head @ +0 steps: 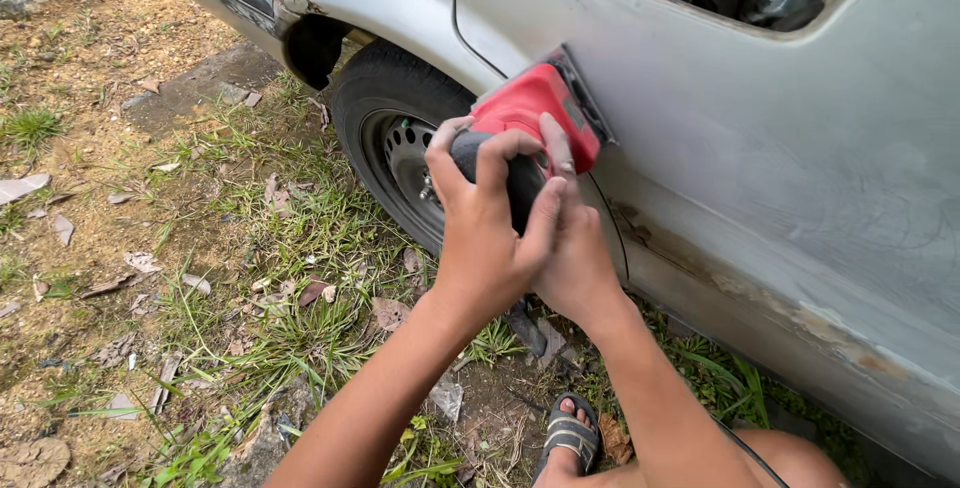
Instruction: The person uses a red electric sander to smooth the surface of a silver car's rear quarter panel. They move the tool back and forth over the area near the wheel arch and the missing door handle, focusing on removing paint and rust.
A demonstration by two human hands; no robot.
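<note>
A red and black electric sander [535,108] presses flat against the grey side panel of a car [760,168]. My left hand [480,218] wraps over its black rear grip from the left. My right hand [575,248] clasps the same grip from below and the right, one finger lying along the red housing. Both hands touch each other. The sanding pad sits against the panel just behind the wheel arch. A thin black cable [745,453] runs past my knee at the bottom.
A black tyre on a dark steel rim [400,148] stands left of the sander. Rust and bare patches run along the car's lower sill [820,333]. Grass, dirt and dry leaves [150,248] cover the ground. My sandalled foot [572,438] rests below.
</note>
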